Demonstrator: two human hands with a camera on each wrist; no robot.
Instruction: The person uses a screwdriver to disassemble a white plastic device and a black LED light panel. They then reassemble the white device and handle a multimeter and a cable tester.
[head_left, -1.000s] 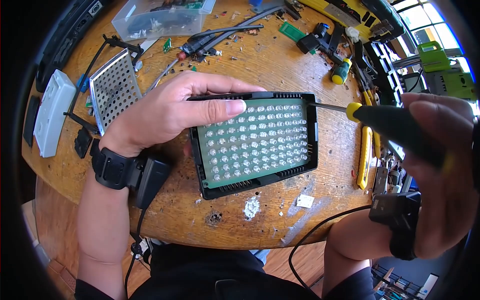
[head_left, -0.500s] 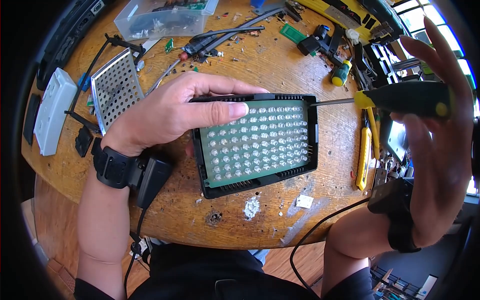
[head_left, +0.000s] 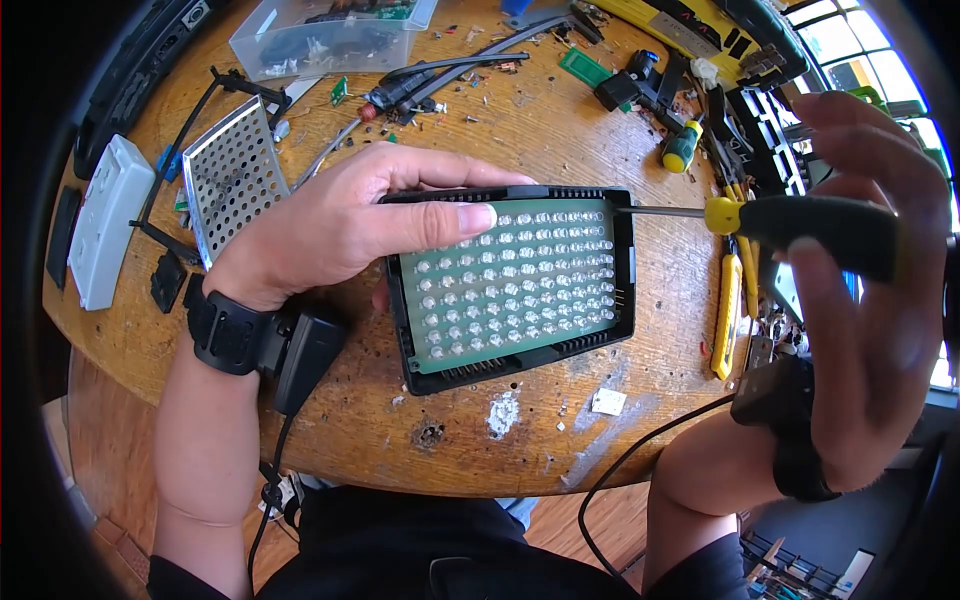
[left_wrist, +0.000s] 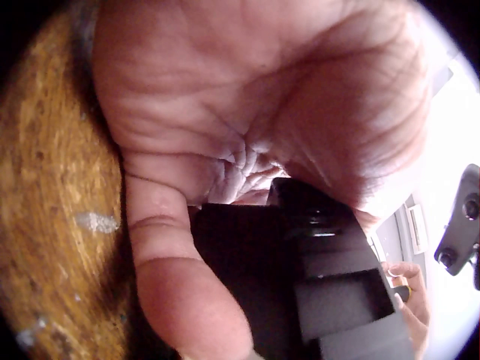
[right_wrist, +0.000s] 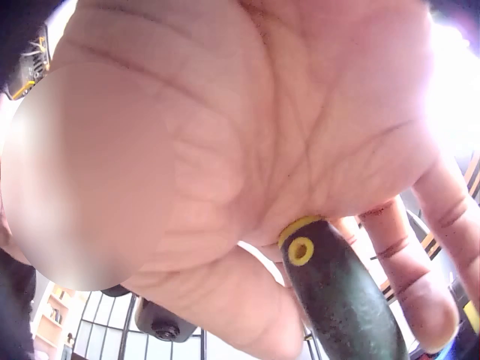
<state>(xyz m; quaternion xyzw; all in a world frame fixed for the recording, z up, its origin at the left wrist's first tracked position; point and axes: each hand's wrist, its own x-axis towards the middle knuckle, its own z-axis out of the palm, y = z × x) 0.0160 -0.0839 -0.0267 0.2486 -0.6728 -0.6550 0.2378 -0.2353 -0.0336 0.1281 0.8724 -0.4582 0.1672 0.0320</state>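
My left hand grips an LED light panel by its left end, thumb lying over the green board and fingers behind the black housing. Rows of clear LEDs cover the board. In the left wrist view, the housing shows between thumb and fingers. My right hand holds a green and yellow screwdriver by its handle. Its shaft runs left to the panel's upper right corner, where the tip is hidden at the housing. In the right wrist view, the handle's end sits against the palm, between thumb and fingers.
A perforated metal plate and a white casing lie at the left. Behind stands a clear plastic box. A short screwdriver, a yellow cutter knife and other tools crowd the right side. Small scraps dot the wooden table.
The fingers of my right hand spread wide off the screwdriver handle, then came back in around it. The handle turned and shifted a little. My left hand and the panel stayed almost still.
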